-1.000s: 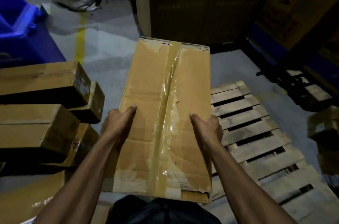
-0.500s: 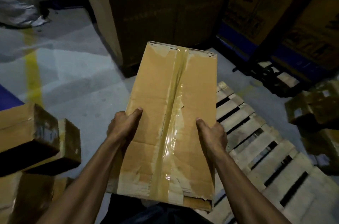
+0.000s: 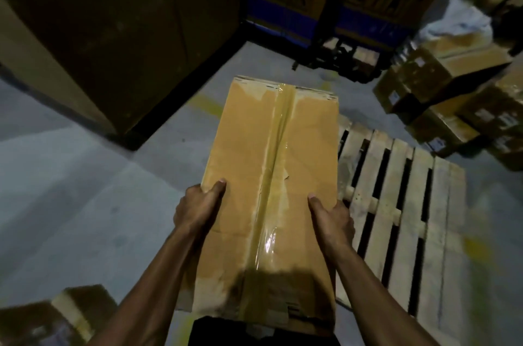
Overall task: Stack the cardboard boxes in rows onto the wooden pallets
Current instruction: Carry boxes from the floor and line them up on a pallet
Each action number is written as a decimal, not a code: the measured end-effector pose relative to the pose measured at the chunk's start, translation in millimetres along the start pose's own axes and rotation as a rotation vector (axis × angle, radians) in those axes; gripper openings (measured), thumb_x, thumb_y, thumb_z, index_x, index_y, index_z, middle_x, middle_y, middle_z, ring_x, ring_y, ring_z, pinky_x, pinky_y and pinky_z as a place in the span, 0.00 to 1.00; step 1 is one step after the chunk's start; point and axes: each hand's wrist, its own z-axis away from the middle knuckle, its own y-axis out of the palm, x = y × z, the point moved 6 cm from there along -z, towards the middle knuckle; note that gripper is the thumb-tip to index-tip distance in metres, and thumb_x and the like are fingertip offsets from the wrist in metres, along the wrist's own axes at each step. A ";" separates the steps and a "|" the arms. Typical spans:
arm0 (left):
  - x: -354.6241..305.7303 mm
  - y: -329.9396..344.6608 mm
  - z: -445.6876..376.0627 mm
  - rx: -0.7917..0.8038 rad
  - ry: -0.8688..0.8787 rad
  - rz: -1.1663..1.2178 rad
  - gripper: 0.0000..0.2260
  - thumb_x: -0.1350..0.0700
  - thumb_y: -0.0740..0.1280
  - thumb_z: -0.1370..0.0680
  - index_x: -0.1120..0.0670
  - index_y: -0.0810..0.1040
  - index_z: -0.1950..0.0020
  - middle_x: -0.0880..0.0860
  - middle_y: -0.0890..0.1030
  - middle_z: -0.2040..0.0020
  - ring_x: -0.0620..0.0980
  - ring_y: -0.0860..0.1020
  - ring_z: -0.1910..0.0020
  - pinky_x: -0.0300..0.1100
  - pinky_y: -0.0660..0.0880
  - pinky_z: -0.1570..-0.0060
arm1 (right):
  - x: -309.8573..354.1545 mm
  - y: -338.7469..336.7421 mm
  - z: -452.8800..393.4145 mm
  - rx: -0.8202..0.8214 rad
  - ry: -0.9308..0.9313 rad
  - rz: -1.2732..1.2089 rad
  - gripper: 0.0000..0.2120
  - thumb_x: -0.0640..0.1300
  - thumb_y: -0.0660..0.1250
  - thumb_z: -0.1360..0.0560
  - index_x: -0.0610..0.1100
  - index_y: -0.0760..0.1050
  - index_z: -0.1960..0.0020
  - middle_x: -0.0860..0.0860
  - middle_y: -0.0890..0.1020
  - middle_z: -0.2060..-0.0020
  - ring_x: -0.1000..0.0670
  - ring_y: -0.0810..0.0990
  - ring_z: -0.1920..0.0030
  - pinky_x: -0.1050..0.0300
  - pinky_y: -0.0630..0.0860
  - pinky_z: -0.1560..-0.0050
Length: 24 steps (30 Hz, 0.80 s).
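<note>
I carry a long cardboard box (image 3: 271,147) in front of me, clear tape running down the middle of its top. My left hand (image 3: 198,207) grips its left edge with the thumb on top. My right hand (image 3: 334,221) grips the right edge the same way. A bare wooden pallet (image 3: 402,192) lies on the floor just right of the box, its slats pointing away from me. The box hangs in the air over the floor and the pallet's left edge.
Several cardboard boxes (image 3: 441,85) are piled at the far right behind the pallet. A large dark carton (image 3: 121,28) stands on the left ahead. Another small box (image 3: 56,314) lies at the bottom left. Tall cartons on a dark pallet jack (image 3: 348,59) line the back.
My view has swung right while both hands keep hold of the box. The stack of boxes on the left has slid out of view and the pallet and right-hand pile have come closer.
</note>
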 end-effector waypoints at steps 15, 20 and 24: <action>-16.6 58.5 -99.5 0.157 -0.030 -0.084 0.36 0.24 0.59 0.33 0.52 0.81 0.44 0.56 0.83 0.48 0.60 0.80 0.51 0.56 0.78 0.45 | -32.2 57.7 -79.0 0.013 0.160 -0.051 0.26 0.61 0.67 0.23 0.43 0.73 0.34 0.44 0.79 0.42 0.42 0.76 0.48 0.54 0.69 0.47; -11.0 78.9 -143.2 0.174 -0.030 -0.099 0.33 0.25 0.60 0.33 0.51 0.81 0.49 0.55 0.84 0.51 0.60 0.81 0.53 0.56 0.79 0.46 | -43.6 88.1 -102.0 0.003 0.238 -0.064 0.30 0.67 0.64 0.24 0.48 0.73 0.31 0.48 0.79 0.40 0.42 0.77 0.42 0.54 0.68 0.47; 7.5 108.2 -195.3 0.199 -0.024 -0.110 0.30 0.26 0.60 0.33 0.49 0.81 0.49 0.54 0.83 0.51 0.60 0.81 0.52 0.56 0.78 0.45 | -59.2 127.5 -133.1 -0.039 0.264 -0.004 0.32 0.65 0.64 0.23 0.43 0.71 0.28 0.42 0.79 0.36 0.38 0.76 0.36 0.49 0.72 0.38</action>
